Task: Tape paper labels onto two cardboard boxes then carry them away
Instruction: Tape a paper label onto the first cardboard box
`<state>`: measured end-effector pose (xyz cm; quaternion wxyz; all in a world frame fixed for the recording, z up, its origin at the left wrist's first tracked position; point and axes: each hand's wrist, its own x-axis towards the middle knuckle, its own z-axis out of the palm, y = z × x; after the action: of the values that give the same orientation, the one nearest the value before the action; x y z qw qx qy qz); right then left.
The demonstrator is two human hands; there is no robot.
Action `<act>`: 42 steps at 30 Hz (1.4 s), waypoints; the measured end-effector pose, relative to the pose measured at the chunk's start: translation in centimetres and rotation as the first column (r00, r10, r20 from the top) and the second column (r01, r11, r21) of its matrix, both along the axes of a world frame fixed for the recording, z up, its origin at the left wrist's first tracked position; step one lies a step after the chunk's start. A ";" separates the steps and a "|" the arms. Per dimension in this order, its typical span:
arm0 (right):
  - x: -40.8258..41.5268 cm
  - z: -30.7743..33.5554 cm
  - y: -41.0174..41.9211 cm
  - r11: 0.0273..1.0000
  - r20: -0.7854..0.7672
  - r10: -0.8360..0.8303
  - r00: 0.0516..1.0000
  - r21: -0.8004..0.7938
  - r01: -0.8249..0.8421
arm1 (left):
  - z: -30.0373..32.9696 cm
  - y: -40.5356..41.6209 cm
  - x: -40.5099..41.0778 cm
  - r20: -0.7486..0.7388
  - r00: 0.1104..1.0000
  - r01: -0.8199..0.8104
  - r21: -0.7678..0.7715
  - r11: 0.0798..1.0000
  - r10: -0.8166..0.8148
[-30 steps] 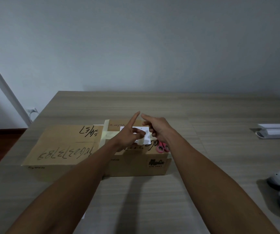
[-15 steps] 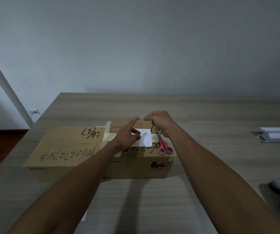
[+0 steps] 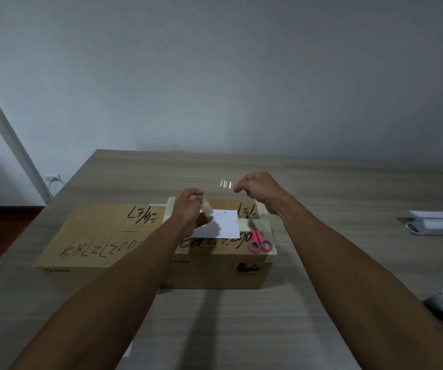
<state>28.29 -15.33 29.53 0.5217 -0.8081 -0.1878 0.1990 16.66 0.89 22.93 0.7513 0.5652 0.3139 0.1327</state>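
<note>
left hand (image 3: 188,209) grips roll (image 3: 206,209); right hand (image 3: 255,186) pinches tape (image 3: 225,183) end. keep strip taut (clear, barely visible), lower flat over label (image 3: 221,222).

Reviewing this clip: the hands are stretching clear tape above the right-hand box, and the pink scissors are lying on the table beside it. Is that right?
Not quite. In the head view the pink scissors lie on top of the right-hand box, beside the paper label, not on the table. The rest holds: the left hand and right hand stretch clear tape above that box.

boxes: two cardboard boxes (image 3: 103,236) side by side on table | paper label (image 3: 221,222) flat atop right box | clear tape (image 3: 225,183) stretched above
</note>
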 end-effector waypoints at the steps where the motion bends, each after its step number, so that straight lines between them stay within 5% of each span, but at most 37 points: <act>1: 0.0 -0.2 0.0 1.000 0.010 0.014 1.000 -0.007 -0.014 | 0.3 -0.1 0.1 0.008 1.000 0.012 -0.095 0.995 -0.012; 4: 0.1 -0.7 0.0 0.999 0.040 0.040 0.998 -0.036 -0.039 | 1.1 -0.5 0.1 0.014 0.998 0.057 -0.279 0.959 -0.056; 7: 0.0 -1.1 -0.1 0.996 0.060 0.058 0.997 -0.076 -0.054 | 1.7 -0.9 0.0 -0.022 0.991 0.122 -0.301 0.946 -0.135; 13: -0.2 -1.4 -0.5 0.990 0.055 0.079 0.995 -0.125 -0.072 | 1.5 -1.7 0.6 -0.044 0.976 0.212 -0.069 0.975 -0.215; 33: 4.5 -6.1 -0.3 0.975 0.010 0.078 0.997 -0.209 -0.074 | -0.3 -1.9 6.6 -0.287 0.956 0.115 0.191 0.975 -0.057; 42: 7.0 -9.0 1.0 0.948 0.036 0.077 0.996 -0.312 -0.062 | -3.4 -1.0 10.7 -0.415 0.910 0.276 0.607 0.745 0.000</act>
<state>35.33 -14.33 20.49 0.3763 -0.8774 -0.1948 0.2249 27.31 -0.08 19.52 0.4362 0.8282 0.3463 0.0619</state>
